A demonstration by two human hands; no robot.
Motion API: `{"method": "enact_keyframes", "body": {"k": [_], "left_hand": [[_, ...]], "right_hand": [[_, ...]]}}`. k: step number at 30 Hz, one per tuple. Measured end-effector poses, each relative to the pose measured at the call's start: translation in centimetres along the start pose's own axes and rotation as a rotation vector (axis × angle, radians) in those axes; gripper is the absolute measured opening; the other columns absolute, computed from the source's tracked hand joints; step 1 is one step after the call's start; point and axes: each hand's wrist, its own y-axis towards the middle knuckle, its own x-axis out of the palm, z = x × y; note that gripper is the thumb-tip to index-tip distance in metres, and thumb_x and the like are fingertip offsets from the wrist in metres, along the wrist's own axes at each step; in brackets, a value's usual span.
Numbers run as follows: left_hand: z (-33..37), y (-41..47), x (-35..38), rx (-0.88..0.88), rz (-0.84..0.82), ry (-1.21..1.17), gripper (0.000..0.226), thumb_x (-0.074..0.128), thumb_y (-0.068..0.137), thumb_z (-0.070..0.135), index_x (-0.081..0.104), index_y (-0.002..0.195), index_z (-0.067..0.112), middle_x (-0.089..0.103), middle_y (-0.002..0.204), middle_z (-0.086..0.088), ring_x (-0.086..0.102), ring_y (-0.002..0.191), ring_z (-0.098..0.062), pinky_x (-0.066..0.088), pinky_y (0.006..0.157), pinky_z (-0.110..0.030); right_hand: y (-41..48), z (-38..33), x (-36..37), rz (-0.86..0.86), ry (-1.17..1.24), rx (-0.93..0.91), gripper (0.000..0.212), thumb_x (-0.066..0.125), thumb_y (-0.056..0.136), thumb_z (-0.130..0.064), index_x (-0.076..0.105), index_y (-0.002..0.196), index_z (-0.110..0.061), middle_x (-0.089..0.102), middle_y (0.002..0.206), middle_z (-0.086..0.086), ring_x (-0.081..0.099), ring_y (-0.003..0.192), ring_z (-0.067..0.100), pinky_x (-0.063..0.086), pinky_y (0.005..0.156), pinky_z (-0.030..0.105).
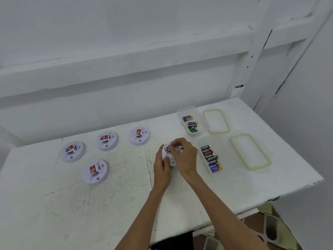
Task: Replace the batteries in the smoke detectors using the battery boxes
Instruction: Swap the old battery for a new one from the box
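Observation:
A white round smoke detector (166, 150) lies in the middle of the white table (180, 201), mostly hidden by my hands. My left hand (162, 165) grips its left rim. My right hand (183, 156) is over its top, fingers pinching something small at the battery bay; what it is I cannot tell. Several other smoke detectors with red labels sit to the left, the nearest (139, 135). Two clear battery boxes stand to the right: the far box (191, 121) and the near box (210, 160), both holding several batteries.
Two green-rimmed clear lids lie right of the boxes, one far (216, 121) and one near (250, 152). A white wall runs behind the table. The table's right edge drops off near the lids; tiled floor shows below at the bottom right.

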Motion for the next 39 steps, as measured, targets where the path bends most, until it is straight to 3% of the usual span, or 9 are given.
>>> {"method": "enact_keyframes", "body": {"k": [7, 11, 15, 19, 24, 28, 30, 34, 39], "left_hand": [[-0.3, 0.0, -0.1, -0.015, 0.022, -0.002, 0.053, 0.042, 0.103, 0.033, 0.046, 0.154, 0.02, 0.057, 0.149, 0.003, 0.053, 0.137, -0.006, 0.05, 0.11, -0.026], [-0.3, -0.1, 0.1, -0.003, 0.013, -0.004, 0.055, 0.042, 0.102, 0.031, 0.045, 0.155, 0.016, 0.056, 0.149, 0.001, 0.052, 0.137, -0.007, 0.046, 0.104, -0.013], [0.0, -0.2, 0.1, -0.007, 0.008, -0.001, 0.054, 0.043, 0.102, 0.031, 0.046, 0.154, 0.015, 0.056, 0.148, 0.002, 0.051, 0.134, 0.002, 0.044, 0.1, -0.007], [-0.1, -0.1, 0.0, -0.017, 0.002, 0.024, 0.052, 0.042, 0.102, 0.031, 0.046, 0.153, 0.02, 0.055, 0.149, 0.003, 0.05, 0.136, 0.0, 0.044, 0.106, -0.012], [-0.2, -0.2, 0.0, -0.031, 0.004, 0.032, 0.052, 0.042, 0.102, 0.03, 0.046, 0.153, 0.021, 0.056, 0.148, 0.005, 0.049, 0.134, 0.008, 0.044, 0.11, -0.019], [-0.1, -0.3, -0.1, -0.032, 0.013, 0.018, 0.053, 0.042, 0.102, 0.029, 0.047, 0.153, 0.019, 0.057, 0.148, 0.002, 0.052, 0.135, 0.0, 0.047, 0.109, -0.022], [0.0, -0.3, -0.1, -0.029, 0.015, 0.019, 0.053, 0.042, 0.101, 0.029, 0.047, 0.153, 0.019, 0.057, 0.148, 0.002, 0.052, 0.134, 0.003, 0.048, 0.11, -0.022], [0.0, -0.2, 0.0, -0.04, 0.029, 0.019, 0.053, 0.042, 0.102, 0.028, 0.047, 0.153, 0.017, 0.057, 0.148, 0.002, 0.052, 0.136, -0.003, 0.048, 0.115, -0.037], [-0.3, -0.2, -0.1, -0.048, 0.027, 0.021, 0.052, 0.043, 0.104, 0.03, 0.046, 0.155, 0.02, 0.057, 0.149, 0.003, 0.053, 0.139, -0.014, 0.051, 0.11, -0.053]], "right_hand": [[2.4, 1.9, -6.5, 0.196, -0.026, 0.07, 0.01, 0.07, 0.09, -0.014, 0.062, 0.092, -0.021, 0.071, 0.079, -0.003, 0.069, 0.072, 0.006, 0.056, 0.068, 0.023], [3.1, 5.1, -8.5, 0.191, -0.224, 0.219, 0.007, 0.068, 0.093, -0.018, 0.061, 0.093, -0.016, 0.069, 0.08, 0.003, 0.068, 0.071, 0.02, 0.058, 0.068, 0.04], [3.4, 6.3, -8.1, 0.164, -0.344, 0.286, 0.011, 0.063, 0.097, -0.022, 0.057, 0.096, -0.013, 0.064, 0.069, 0.008, 0.064, 0.066, 0.027, 0.056, 0.061, 0.042], [4.0, 6.2, -7.9, 0.138, -0.403, 0.341, 0.018, 0.058, 0.1, -0.025, 0.058, 0.097, -0.007, 0.064, 0.075, 0.014, 0.064, 0.068, 0.03, 0.053, 0.057, 0.038], [3.9, 6.4, -8.3, 0.084, -0.433, 0.341, 0.011, 0.05, 0.099, -0.013, 0.06, 0.101, -0.01, 0.066, 0.08, 0.012, 0.063, 0.064, 0.026, 0.041, 0.048, 0.027], [3.6, 6.1, -8.6, 0.07, -0.411, 0.358, 0.015, 0.05, 0.096, -0.007, 0.063, 0.104, -0.01, 0.067, 0.083, 0.013, 0.065, 0.068, 0.028, 0.048, 0.054, 0.032], [3.4, 5.5, -8.5, 0.073, -0.398, 0.33, 0.016, 0.052, 0.095, -0.006, 0.064, 0.104, -0.011, 0.068, 0.083, 0.008, 0.064, 0.068, 0.025, 0.048, 0.056, 0.031], [3.4, 3.8, -7.8, 0.037, -0.365, 0.231, 0.015, 0.056, 0.093, -0.008, 0.066, 0.103, -0.011, 0.069, 0.09, 0.001, 0.064, 0.081, 0.02, 0.051, 0.069, 0.031], [2.9, 2.2, -5.3, -0.078, -0.338, 0.009, 0.013, 0.061, 0.092, -0.008, 0.07, 0.099, -0.014, 0.07, 0.094, -0.001, 0.06, 0.076, 0.013, 0.051, 0.073, 0.028]]}}
